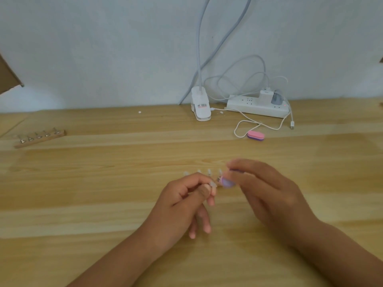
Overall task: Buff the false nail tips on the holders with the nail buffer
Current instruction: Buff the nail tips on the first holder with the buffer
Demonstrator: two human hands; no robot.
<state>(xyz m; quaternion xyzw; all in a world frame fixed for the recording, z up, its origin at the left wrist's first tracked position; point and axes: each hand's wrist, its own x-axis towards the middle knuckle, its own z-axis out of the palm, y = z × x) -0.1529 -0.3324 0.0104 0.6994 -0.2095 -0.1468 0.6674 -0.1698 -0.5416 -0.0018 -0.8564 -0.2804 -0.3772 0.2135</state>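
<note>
My left hand [187, 200] pinches a clear false nail tip [212, 184] between thumb and forefinger at the table's middle. My right hand [267, 191] grips a small purple nail buffer [227, 182], its end close against that tip; the hand and buffer are blurred. Behind my fingers a row of several more clear nail tips [209, 172] stands up; their holder is mostly hidden. A second, wooden holder strip [40, 138] with several metal clips lies at the far left, apart from both hands.
A pink-and-purple buffer block [256, 135] lies at the back right beside a looped white cable [244, 125]. A white clip-on lamp base [200, 106] and a white power strip [258, 106] sit against the wall. The wooden table [103, 204] stretches all round.
</note>
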